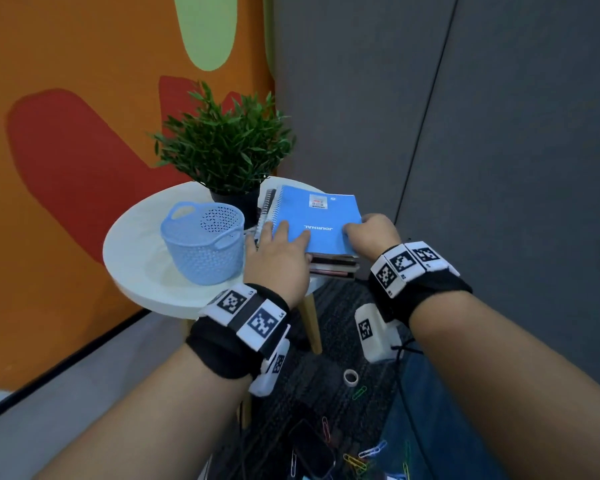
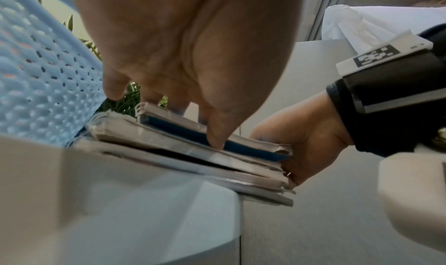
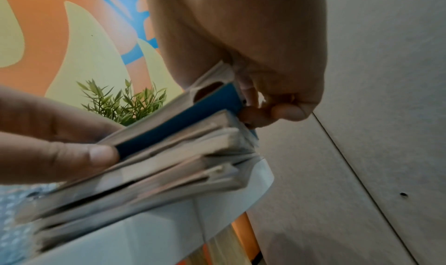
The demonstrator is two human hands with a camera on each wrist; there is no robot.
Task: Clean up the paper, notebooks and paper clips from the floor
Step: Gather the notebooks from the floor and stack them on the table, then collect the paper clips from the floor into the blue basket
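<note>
Here the left hand [image 1: 278,252] is lying on the near left part of the blue journal [image 1: 321,216], fingers stretched fairly straight across the cover and the thumb pressing against the near edge of the pile, as the left wrist view shows. The right hand [image 1: 373,233] is gripping the near right corner of the same journal, its fingers curling round the corner and down the side of the books beneath. The journal is sitting on top of a stack of notebooks [image 1: 333,266], spiral bindings showing at the far left, and the stack is resting on the right side of a round white table [image 1: 136,258], its near right corner jutting out past the rim. Both hands are apart, one at each near corner of the pile. Just left of the stack, a pale blue perforated basket [image 1: 203,242] is standing on the table, and behind it a dark-potted green plant [image 1: 226,147] is sitting against an orange painted wall. Down on the dark carpet between the forearms, coloured paper clips [image 1: 355,462] are lying scattered near a small roll of tape [image 1: 350,377] and a dark flat object, too blurred to identify.
</note>
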